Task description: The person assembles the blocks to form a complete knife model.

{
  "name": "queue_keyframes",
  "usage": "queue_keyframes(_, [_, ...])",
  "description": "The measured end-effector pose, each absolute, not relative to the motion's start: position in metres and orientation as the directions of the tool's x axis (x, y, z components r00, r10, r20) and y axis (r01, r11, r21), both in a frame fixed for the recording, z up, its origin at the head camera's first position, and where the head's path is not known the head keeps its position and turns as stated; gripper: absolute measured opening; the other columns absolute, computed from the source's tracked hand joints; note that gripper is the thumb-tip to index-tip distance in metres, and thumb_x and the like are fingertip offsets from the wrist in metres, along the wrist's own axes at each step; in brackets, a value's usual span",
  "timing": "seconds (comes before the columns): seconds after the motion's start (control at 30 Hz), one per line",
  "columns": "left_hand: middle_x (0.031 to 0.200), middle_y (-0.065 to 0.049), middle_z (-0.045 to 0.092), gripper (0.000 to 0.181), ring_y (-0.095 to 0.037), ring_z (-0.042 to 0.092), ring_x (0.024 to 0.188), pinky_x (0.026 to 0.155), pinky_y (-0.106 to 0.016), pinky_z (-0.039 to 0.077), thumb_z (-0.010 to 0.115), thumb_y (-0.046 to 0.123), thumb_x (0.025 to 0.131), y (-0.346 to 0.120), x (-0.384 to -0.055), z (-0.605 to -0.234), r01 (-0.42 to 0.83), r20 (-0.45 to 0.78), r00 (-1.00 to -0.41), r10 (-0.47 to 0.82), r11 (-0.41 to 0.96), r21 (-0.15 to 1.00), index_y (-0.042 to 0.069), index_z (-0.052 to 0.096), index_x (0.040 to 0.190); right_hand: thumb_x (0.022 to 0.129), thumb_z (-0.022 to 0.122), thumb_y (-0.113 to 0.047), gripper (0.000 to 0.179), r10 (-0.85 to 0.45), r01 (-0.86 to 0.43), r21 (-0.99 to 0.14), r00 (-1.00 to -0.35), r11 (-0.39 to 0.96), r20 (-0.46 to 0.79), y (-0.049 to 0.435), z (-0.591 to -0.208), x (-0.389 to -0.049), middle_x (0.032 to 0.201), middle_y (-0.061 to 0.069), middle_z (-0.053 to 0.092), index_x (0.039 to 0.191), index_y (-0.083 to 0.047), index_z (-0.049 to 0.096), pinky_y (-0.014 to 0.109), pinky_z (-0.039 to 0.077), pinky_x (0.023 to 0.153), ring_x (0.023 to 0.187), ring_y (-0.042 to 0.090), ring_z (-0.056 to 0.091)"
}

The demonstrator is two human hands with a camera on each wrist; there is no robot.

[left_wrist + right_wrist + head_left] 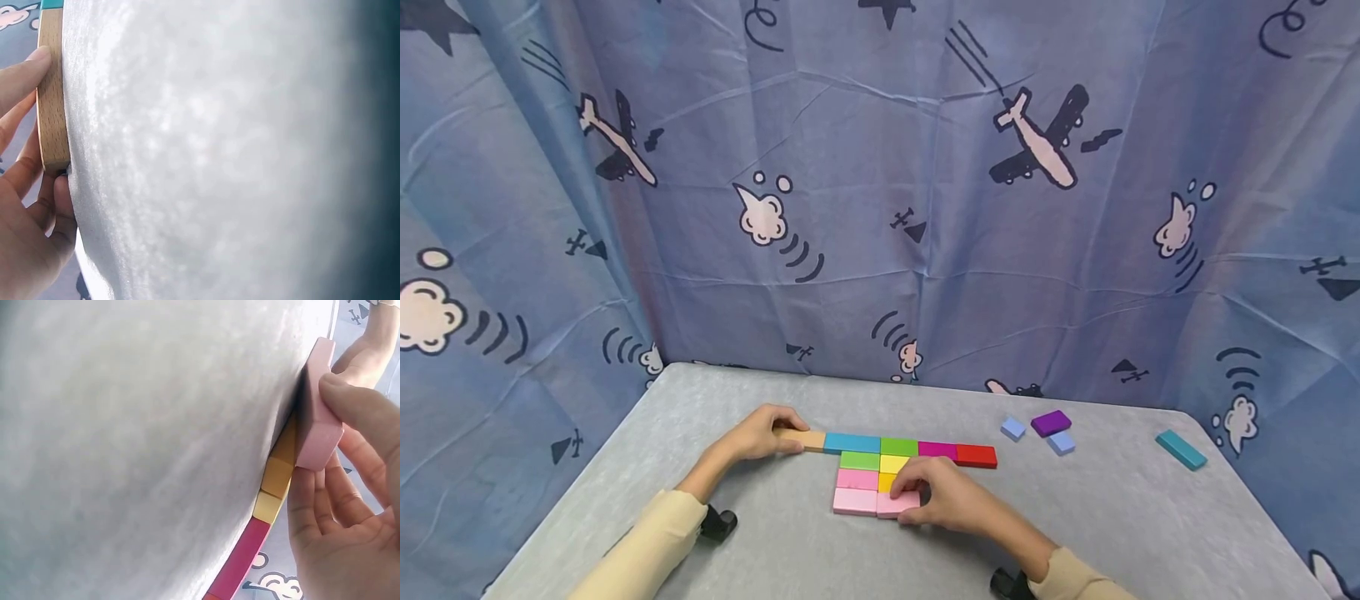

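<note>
My left hand [763,433] grips a plain wooden block [812,442] at the left end of a row, its thumb along the near side. The row runs on through a blue block [852,443], a green block [899,447], a magenta block [937,451] and a red block [976,456]. Below it lie another green block [860,460], a yellow block [892,464], an orange-yellow block [885,482] and two pink blocks, one darker [857,478], one lighter [855,500]. At the lower right corner my right hand [955,496] pinches a light pink block [317,434] between thumb and fingers.
At the back right, a purple block [1051,423] lies near two small light blue blocks [1012,428]. Farther right is a teal block [1181,450]. The pale tabletop [775,542] ends at a patterned blue curtain [850,333].
</note>
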State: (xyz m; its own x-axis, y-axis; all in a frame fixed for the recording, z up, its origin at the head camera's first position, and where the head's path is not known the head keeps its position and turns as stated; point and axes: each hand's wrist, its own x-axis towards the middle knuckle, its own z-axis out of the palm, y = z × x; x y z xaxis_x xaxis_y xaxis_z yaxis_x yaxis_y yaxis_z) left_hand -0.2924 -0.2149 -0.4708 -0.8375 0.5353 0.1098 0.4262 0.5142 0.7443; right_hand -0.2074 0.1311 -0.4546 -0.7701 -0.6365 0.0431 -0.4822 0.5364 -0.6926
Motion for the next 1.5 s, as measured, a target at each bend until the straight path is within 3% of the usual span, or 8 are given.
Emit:
queue_keyframes(0.53, [0.096, -0.001, 0.070, 0.019, -0.018, 0.061, 0.087, 0.080, -0.037, 0.049, 0.084, 0.005, 0.084, -0.214, -0.293, -0.470, 0.435, 0.114, -0.833, 0.541, 0.513, 0.740, 0.004, 0.076, 0.101, 0.079, 0.088, -0.006, 0.024, -0.627, -0.474, -0.738, -0.773, 0.480, 0.089, 0.149, -0.457, -0.204, 0.092, -0.006, 0.067, 0.098, -0.013, 0.075, 0.031, 0.053, 0.078, 0.083, 0.017, 0.061])
queue_keyframes(1.2, [0.097, -0.002, 0.070, 0.019, -0.018, 0.061, 0.087, 0.080, -0.038, 0.050, 0.083, 0.005, 0.084, -0.215, -0.294, -0.472, 0.439, 0.119, -0.828, 0.547, 0.503, 0.744, 0.004, 0.076, 0.101, 0.079, 0.089, -0.009, 0.025, -0.621, -0.448, -0.745, -0.782, 0.493, 0.059, 0.151, -0.456, -0.207, 0.093, -0.008, 0.066, 0.098, -0.015, 0.075, 0.031, 0.053, 0.079, 0.084, 0.018, 0.061])
queue_keyframes(1.5, [0.098, -0.001, 0.070, 0.019, -0.020, 0.062, 0.091, 0.087, -0.045, 0.048, 0.083, 0.007, 0.086, -0.214, -0.292, -0.469, 0.444, 0.109, -0.831, 0.546, 0.532, 0.721, 0.005, 0.075, 0.102, 0.082, 0.087, -0.009, 0.027, -0.602, -0.412, -0.776, -0.797, 0.478, 0.051, 0.174, -0.452, -0.209, 0.101, 0.000, 0.070, 0.106, -0.010, 0.074, 0.036, 0.055, 0.084, 0.091, 0.024, 0.064])
